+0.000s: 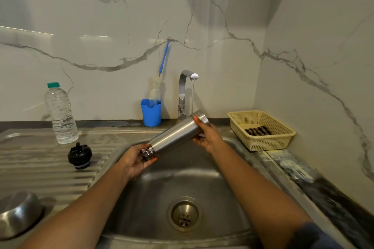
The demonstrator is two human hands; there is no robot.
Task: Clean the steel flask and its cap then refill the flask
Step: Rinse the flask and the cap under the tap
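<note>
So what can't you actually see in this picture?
All from the head view:
- Inside of the flask: its mouth is covered by the left hand.
- Flask's base: partly hidden by the right hand.
- Bowl: cut off by the left edge.
- Lower end of the brush: hidden inside the cup.

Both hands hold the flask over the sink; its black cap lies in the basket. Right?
No. In the head view the black cap lies on the drainboard left of the sink, not in the basket. The rest holds.
</note>
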